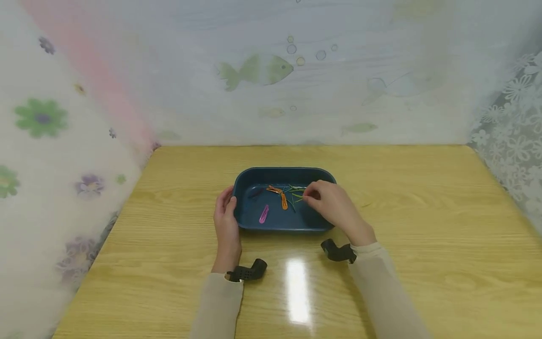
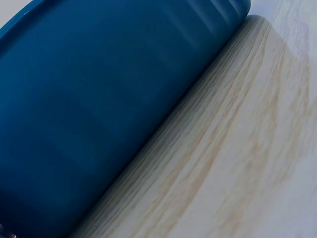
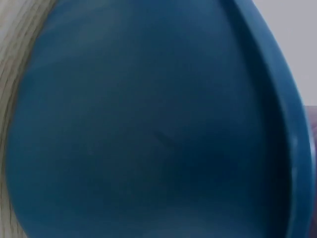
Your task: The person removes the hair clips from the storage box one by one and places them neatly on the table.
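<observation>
A dark blue rectangular bin (image 1: 283, 230) stands on the table, holding several hair clips and thin hairpins. My left hand (image 1: 227, 228) grips its left side, thumb at the rim. Over the bin's right part, my right hand (image 1: 336, 207) pinches a thin green hairpin (image 1: 298, 196) between thumb and fingers. Two orange snap clips (image 1: 284, 201) lie near the middle. A pink snap clip (image 1: 264, 214) rests at the front left, a dark purple clip (image 1: 256, 192) behind it. The bin's outer wall fills most of the left wrist view (image 2: 114, 89) and right wrist view (image 3: 148, 99).
The wood-grain table (image 1: 161, 235) extends around the bin on all sides. Behind it hangs a pale sheet with printed fish (image 1: 258, 70). A flower-print sheet (image 1: 42, 155) borders the left, and white flower lace (image 1: 516, 108) the right.
</observation>
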Motion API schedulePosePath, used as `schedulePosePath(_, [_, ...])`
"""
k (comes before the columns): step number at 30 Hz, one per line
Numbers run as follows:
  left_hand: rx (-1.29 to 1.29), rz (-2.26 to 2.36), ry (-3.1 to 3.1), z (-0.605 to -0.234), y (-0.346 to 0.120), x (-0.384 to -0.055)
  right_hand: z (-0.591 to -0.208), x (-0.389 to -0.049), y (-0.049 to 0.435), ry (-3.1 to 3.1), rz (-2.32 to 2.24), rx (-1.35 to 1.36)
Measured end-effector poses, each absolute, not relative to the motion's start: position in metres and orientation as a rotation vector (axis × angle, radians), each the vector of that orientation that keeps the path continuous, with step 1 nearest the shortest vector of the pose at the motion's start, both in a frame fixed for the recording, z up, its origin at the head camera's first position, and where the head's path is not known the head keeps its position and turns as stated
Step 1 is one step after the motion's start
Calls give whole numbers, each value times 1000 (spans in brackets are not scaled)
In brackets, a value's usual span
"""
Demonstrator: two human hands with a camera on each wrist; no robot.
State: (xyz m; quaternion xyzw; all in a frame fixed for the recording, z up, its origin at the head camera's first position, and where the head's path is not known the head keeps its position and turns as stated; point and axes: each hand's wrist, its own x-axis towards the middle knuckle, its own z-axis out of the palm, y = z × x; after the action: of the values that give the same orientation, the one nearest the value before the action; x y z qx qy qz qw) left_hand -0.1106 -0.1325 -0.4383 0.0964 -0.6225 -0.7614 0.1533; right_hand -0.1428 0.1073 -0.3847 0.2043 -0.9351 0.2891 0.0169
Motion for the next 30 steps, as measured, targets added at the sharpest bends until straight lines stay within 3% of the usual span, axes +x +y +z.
schedulePosePath(30, [284, -2166, -1786, -442, -129, -112, -376, -144, 126, -2929, 1038, 577])
